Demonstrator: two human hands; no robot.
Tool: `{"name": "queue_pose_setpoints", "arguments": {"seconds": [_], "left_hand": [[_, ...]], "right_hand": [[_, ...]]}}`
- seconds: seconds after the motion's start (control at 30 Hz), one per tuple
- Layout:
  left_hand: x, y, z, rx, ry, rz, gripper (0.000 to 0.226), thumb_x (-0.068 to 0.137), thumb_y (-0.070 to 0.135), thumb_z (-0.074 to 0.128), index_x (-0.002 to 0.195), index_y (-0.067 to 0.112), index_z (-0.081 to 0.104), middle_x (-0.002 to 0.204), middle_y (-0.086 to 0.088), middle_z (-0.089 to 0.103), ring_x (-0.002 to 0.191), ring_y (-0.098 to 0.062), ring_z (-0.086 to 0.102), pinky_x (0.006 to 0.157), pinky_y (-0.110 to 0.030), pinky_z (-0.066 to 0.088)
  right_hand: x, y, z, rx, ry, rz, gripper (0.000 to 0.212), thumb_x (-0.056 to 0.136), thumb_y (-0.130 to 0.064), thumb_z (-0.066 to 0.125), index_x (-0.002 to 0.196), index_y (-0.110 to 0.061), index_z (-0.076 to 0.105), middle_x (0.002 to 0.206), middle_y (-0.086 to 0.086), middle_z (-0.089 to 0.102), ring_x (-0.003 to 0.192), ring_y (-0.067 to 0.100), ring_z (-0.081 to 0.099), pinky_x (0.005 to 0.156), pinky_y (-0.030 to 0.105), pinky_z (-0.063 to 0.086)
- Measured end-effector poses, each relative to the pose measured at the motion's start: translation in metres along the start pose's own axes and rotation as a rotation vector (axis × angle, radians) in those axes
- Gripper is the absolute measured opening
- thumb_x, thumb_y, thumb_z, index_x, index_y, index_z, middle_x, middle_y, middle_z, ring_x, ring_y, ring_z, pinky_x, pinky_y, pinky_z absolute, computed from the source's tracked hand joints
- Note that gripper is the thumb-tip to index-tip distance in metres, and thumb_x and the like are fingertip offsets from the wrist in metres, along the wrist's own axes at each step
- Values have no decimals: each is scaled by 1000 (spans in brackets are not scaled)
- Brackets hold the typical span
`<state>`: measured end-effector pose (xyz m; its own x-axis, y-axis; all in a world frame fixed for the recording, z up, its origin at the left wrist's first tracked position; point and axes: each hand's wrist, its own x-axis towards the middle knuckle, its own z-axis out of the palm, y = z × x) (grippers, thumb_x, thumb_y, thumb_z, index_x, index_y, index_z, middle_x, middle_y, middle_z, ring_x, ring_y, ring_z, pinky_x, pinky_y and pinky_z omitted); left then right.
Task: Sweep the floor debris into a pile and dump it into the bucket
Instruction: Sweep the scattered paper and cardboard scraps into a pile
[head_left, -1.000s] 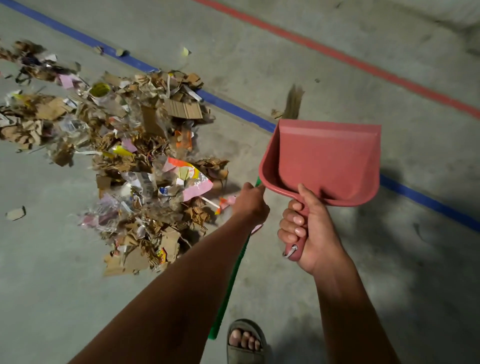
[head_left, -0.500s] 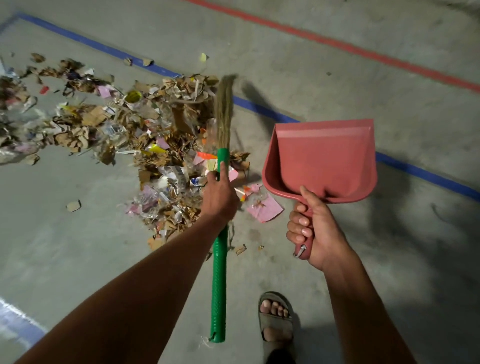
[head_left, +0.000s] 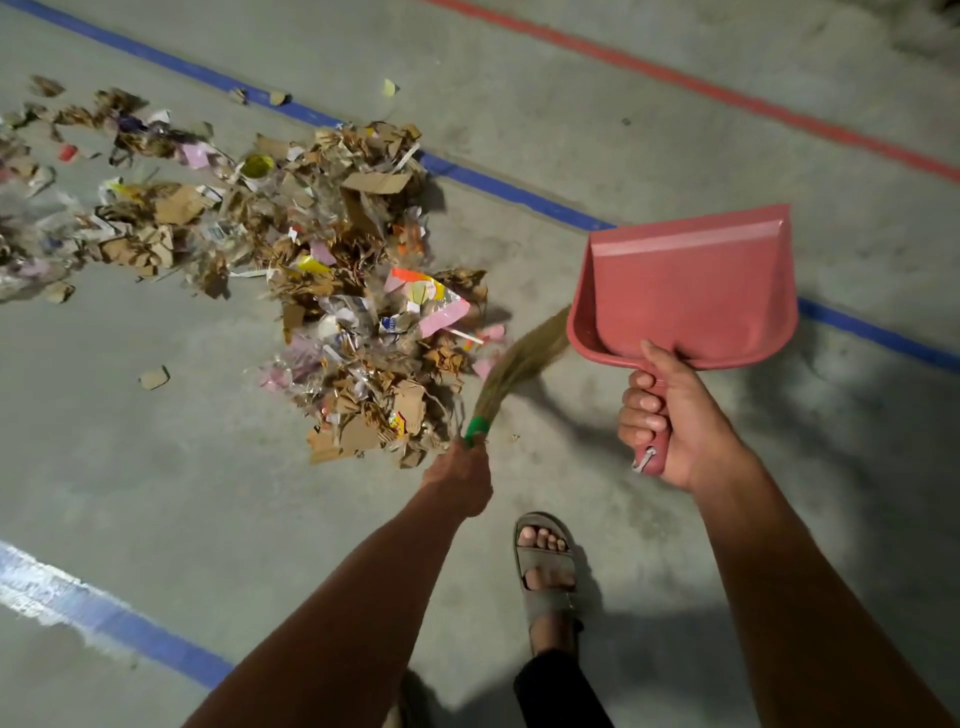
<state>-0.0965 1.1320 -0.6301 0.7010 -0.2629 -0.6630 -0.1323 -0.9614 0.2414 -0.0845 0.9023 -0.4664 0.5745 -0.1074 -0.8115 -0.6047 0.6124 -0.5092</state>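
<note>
Gripping the broom (head_left: 511, 371) by its green binding, my left hand (head_left: 460, 475) sits just at the near right corner of the debris pile (head_left: 332, 291), fingers wrapped tight round the handle. The straw bristles fan up and to the right from that hand, brushing along the pile's right edge and reaching almost to the dustpan (head_left: 685, 291). My right hand (head_left: 670, 418) is to the right of the pile, clenched round the handle of the red dustpan, which it holds up off the floor (head_left: 208, 467) with its mouth pointing away from me. The pile of cardboard scraps, plastic wrappers and paper spreads leftward and away from both hands, crossing onto the blue line (head_left: 498, 189). My sandalled foot (head_left: 545, 566) stands below the pile, between my arms.
</note>
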Motion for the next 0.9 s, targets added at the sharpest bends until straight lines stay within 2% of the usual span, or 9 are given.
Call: {"name": "queue_pose_setpoints", "arguments": {"seconds": [0.1, 0.23, 0.33, 0.47, 0.57, 0.63, 0.73, 0.8, 0.9], "left_hand": [[6, -39, -8, -30, 49, -89, 52, 108, 24, 40, 156, 8, 28, 130, -17, 47, 104, -27, 62, 85, -42, 62], [-2, -87, -51, -98, 223, -187, 58, 108, 15, 41, 161, 8, 19, 128, -21, 47, 81, -19, 55, 56, -29, 51], [-15, -117, -88, -113, 318, -211, 63, 106, 13, 40, 164, 12, 14, 127, -23, 50, 86, -26, 61, 65, -40, 61], [-36, -142, -116, -195, 414, -261, 61, 105, 16, 38, 163, 19, 20, 123, -17, 50, 82, -22, 55, 62, -36, 51], [-51, -146, -117, -248, 397, -234, 53, 106, 18, 35, 159, 19, 30, 118, -17, 53, 84, -22, 59, 72, -41, 60], [-59, -140, -114, -279, 390, -213, 48, 108, 19, 33, 155, 18, 34, 119, -17, 55, 86, -22, 59, 76, -41, 60], [-72, -114, -111, -344, 428, -188, 55, 108, 20, 36, 161, 21, 24, 121, -14, 51, 90, -22, 58, 85, -43, 59], [-78, -92, -110, -389, 456, -152, 59, 107, 22, 38, 163, 24, 19, 122, -12, 50, 92, -20, 57, 87, -41, 58], [-79, -50, -113, -462, 475, -71, 58, 105, 22, 47, 159, 19, 27, 126, -11, 51, 94, -19, 56, 85, -36, 54]], "right_hand": [[-14, 22, -8, -1, 13, 12, 47, 98, -52, 61, 63, -24, 44, 49, -9, 29, 33, 6, 26, 34, 21, 20], [-32, 56, -8, -8, 11, 21, 47, 99, -52, 60, 64, -24, 44, 48, -9, 30, 32, 6, 26, 33, 21, 22], [-43, 74, -2, 5, 15, 38, 47, 100, -51, 58, 65, -23, 43, 47, -9, 30, 31, 6, 26, 32, 21, 23], [-54, 86, 13, 3, 6, 54, 47, 100, -51, 57, 66, -23, 42, 45, -9, 29, 30, 6, 26, 31, 21, 23], [-63, 86, 23, -18, -1, 61, 46, 100, -52, 58, 67, -23, 42, 47, -9, 29, 31, 6, 26, 32, 21, 24], [-68, 80, 28, -34, 5, 56, 46, 99, -52, 60, 67, -23, 42, 49, -8, 29, 32, 6, 25, 32, 22, 24], [-74, 62, 36, -21, 1, 50, 45, 99, -51, 60, 68, -23, 42, 48, -9, 30, 32, 6, 26, 32, 21, 23], [-76, 46, 40, -5, -6, 42, 45, 99, -50, 60, 67, -23, 42, 47, -9, 30, 31, 6, 26, 32, 20, 23], [-76, 18, 38, 2, -7, 30, 46, 99, -50, 59, 66, -23, 43, 47, -9, 29, 31, 6, 26, 32, 19, 22]]}}
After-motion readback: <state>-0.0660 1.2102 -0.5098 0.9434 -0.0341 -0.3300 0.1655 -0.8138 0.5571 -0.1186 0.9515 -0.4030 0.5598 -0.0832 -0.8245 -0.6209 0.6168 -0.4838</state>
